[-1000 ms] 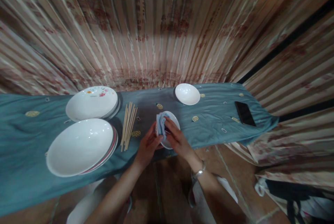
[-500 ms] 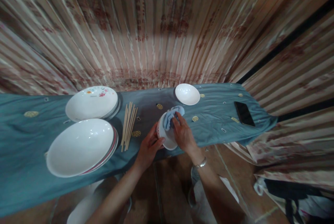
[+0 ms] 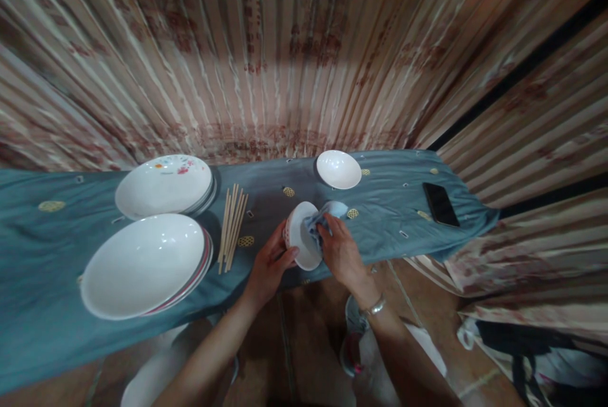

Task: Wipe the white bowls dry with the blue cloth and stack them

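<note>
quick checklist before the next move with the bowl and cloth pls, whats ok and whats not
1. Left hand gripping the patterned bowl at its side: ok.
2. Right hand holding the blue cloth: ok.
3. Patterned bowl level: not ok, it is tilted.
4. Inside of the patterned bowl fully dry: cannot tell.
5. Chopsticks clear of both hands: ok, they lie apart to the left.
6. Phone away from the bowl: ok, it lies far to the right.

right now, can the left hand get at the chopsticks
Probably not as things stand: the left hand holds the tilted bowl, though only tablecloth seems to lie between it and the chopsticks.
</note>
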The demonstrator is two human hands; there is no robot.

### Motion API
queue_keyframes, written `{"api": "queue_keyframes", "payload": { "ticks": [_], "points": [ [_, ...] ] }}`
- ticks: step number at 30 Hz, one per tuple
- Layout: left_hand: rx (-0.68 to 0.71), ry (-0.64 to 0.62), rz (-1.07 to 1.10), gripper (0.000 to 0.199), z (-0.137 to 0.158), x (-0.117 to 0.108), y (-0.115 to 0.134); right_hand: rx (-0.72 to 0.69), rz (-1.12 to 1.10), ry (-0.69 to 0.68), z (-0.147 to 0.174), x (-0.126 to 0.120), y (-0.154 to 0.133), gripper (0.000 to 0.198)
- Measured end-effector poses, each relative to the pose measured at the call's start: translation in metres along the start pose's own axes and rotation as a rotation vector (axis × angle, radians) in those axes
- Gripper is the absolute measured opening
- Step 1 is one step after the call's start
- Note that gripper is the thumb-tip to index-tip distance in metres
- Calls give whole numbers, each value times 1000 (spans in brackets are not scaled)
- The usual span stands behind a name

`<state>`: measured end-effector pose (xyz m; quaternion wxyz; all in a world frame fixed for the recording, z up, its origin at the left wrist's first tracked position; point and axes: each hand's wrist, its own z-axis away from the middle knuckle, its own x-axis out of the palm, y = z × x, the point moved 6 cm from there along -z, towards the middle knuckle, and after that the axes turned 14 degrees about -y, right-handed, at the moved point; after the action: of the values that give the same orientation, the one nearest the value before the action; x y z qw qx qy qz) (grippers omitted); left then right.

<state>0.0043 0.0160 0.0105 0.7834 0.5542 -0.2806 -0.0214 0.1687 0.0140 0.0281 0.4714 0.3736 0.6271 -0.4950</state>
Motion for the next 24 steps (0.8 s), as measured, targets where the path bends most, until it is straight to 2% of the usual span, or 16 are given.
{"api": "queue_keyframes", "payload": {
  "ticks": [4, 8, 14, 18, 21, 24],
  "points": [
    [-9, -2, 8, 94, 0, 1, 1, -78, -9, -89, 6, -2, -9, 27],
    [-17, 3, 23, 105, -1, 2, 0, -114, -143, -119, 11, 1, -15, 23],
    [-12, -4, -17, 99, -1, -1, -1, -141, -598, -183, 6, 14, -24, 31],
    [3, 17, -37, 90, 1, -3, 0, -230, -883, -153, -4, 13, -36, 40],
    [10, 20, -27, 88, 1, -3, 0, -236, -875, -93, -10, 12, -41, 44],
    [25, 3, -2, 90, 0, -2, 0, -232, -730, -66, -14, 13, -41, 50]
  ]
}}
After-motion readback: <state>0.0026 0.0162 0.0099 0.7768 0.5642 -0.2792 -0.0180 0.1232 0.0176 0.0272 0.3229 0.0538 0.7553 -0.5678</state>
